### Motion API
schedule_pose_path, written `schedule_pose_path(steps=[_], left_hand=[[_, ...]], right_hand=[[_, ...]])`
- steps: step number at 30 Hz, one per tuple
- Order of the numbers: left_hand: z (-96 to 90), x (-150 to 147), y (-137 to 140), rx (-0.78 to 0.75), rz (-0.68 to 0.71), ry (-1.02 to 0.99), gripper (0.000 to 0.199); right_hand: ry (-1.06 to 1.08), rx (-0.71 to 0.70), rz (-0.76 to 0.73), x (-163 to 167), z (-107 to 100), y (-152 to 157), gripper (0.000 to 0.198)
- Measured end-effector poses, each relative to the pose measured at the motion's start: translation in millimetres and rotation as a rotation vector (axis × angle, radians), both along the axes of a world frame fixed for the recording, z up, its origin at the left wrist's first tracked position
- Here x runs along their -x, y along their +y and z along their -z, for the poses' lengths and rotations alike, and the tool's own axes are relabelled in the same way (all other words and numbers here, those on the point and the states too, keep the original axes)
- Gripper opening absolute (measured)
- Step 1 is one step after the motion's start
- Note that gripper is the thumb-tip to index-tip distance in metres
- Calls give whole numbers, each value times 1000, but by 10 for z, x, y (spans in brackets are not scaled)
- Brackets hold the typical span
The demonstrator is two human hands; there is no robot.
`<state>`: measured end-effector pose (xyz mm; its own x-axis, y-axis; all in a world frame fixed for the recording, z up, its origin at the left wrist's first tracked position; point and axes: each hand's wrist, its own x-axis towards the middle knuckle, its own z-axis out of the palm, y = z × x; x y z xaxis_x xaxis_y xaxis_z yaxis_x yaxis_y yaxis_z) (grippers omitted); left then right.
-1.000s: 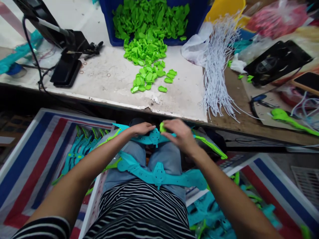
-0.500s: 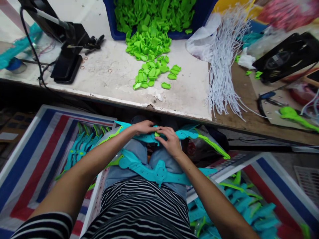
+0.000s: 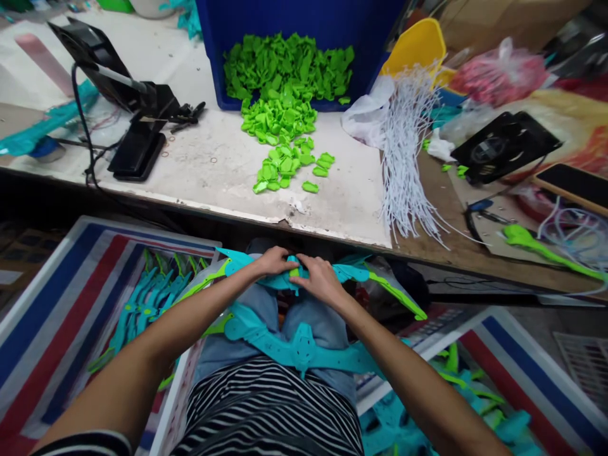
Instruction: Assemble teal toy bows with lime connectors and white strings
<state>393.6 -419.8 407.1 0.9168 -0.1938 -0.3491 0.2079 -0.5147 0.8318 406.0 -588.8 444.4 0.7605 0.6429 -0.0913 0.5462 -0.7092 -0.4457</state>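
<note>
Across my knees lies a turquoise plastic toy bow [image 3: 354, 272] with bright green outer limbs. My left hand [image 3: 275, 261] grips it just left of its centre, fingers curled over the top. A small green plastic piece [image 3: 294, 272] sits at the bow's middle. My right hand [image 3: 323, 277] pinches around that piece, thumb below and fingertips above; how far it is seated cannot be made out. Nearer my waist, a second toy bow [image 3: 304, 345] rests on my lap, untouched by the hands, its right end behind my right forearm.
Loose green pieces [image 3: 280, 168] spill from a blue bin [image 3: 211, 69] onto the workbench [image 3: 228, 190]. White cords [image 3: 403, 158] hang over its edge. Striped-lined crates on the left [image 3: 111, 237] and right [image 3: 513, 342] hold more bows. A black phone stand [image 3: 137, 155] stands at left.
The view has tilted up, so bench and bin show lower and more of the background appears. Both hands stay at the bow's centre, with the right fingers shifted slightly around the green piece.
</note>
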Motion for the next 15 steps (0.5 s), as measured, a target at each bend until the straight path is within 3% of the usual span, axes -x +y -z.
schedule_pose_path(steps=[2,5,7,9,11,15], left_hand=[[-50,1,-23,-87,41,-5,31],[-199,103,-107,-228,-29,-157,36],[-325,282,-181,-300,-112,-342,35],[-437,540,-247,-331,-78,-428,30],[-507,819,-293,-330,71,-330,30],[-508,1144,-351,-356,362,121,45]], right_hand=[[-113,-55,-32,-86,-190,31,16],[-242,-127,51,-523,-444,180,30],[-363,-161,98,-918,-525,326,26],[-409,-154,80,-1258,-533,446,21],[-386,-138,40,-1473,-514,476,19],[-281,-149,-6,-1628,-542,211,25]])
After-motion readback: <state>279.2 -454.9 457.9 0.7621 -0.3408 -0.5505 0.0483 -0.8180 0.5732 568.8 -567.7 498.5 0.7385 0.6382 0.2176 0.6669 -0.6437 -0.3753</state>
